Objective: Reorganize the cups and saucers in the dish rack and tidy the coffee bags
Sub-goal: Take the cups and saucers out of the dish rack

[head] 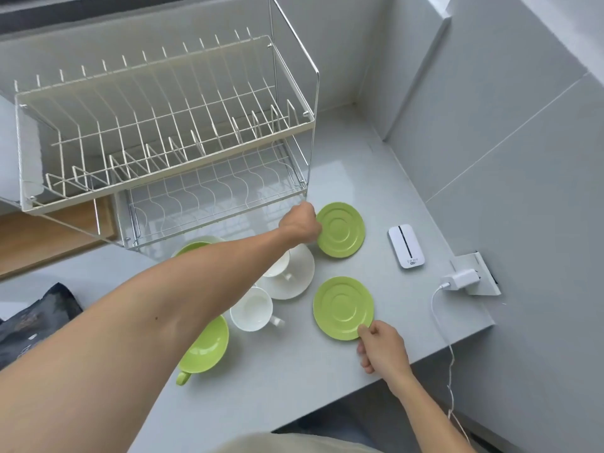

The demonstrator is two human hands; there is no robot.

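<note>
Two green saucers lie flat on the grey counter. My left hand grips the left rim of the far green saucer. My right hand pinches the near rim of the near green saucer. Between my arms stand a white cup, a second white cup on a white saucer, and a green cup. Another green cup peeks out behind my left forearm. The two-tier wire dish rack stands empty at the back. A dark coffee bag lies at the left edge.
A white pocket router lies right of the far saucer. A white charger sits in a wall socket with its cable hanging over the counter edge. A wooden board lies under the rack's left side. Grey walls close off the right.
</note>
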